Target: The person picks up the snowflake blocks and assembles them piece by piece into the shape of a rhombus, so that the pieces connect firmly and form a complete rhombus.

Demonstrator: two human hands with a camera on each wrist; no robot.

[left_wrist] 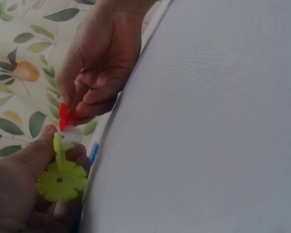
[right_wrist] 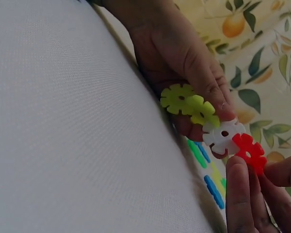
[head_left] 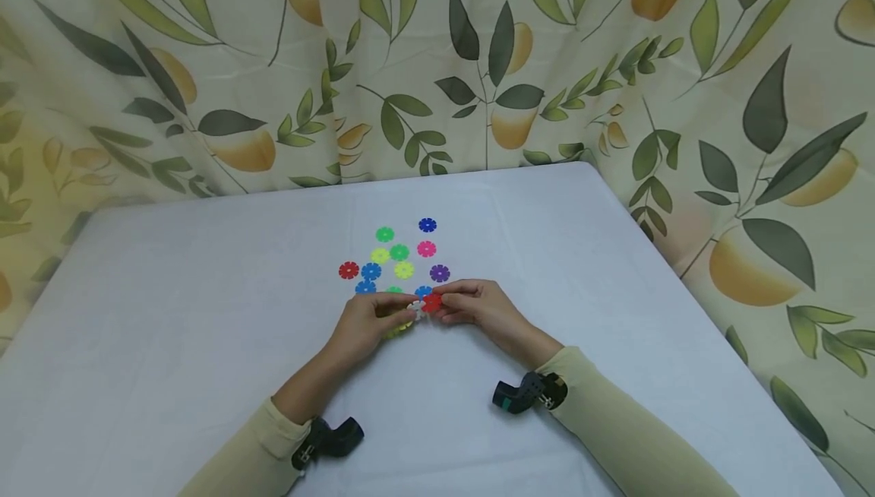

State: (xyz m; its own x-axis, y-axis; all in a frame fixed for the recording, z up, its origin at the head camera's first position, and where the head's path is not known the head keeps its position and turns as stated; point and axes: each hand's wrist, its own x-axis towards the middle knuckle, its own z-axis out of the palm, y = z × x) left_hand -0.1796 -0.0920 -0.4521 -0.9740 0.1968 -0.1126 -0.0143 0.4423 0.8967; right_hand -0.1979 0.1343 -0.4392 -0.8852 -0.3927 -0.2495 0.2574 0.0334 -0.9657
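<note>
Clock positions read from the white disc (head_left: 415, 308), head view.

Far left, 10 o'clock: loose red disc (head_left: 345, 270), on the table (head_left: 205, 292). Two light blue discs (head_left: 371, 276) also at 10. Left hand (head_left: 358, 326), between 8 and 9: thumb and fingers clamped on the white disc. Joined on this side (right wrist view): outer yellow disc (right_wrist: 171, 100) set crosswise into inner yellow disc (right_wrist: 202, 107), which meets the white disc.

Loose at 11: pale yellow disc (head_left: 378, 256) and far green disc (head_left: 385, 238). Between 11 and 12: middle green disc (head_left: 399, 256), bright yellow disc (head_left: 404, 274). Third green disc (head_left: 395, 290) partly hidden behind the left hand. At 12: near blue disc (head_left: 423, 290), pink disc (head_left: 427, 253), dark blue disc (head_left: 427, 229).

Held red disc (right_wrist: 256, 156), edge overlapping the white disc; cannot tell if the slots are fully seated. Loose purple disc (head_left: 440, 277) at 1. Right hand (head_left: 487, 308), 3 o'clock: thumb and fingertips together on the held red disc.

Judgement: three discs appear linked, a fourth being fitted; twelve visible loose ones not yet joined.
</note>
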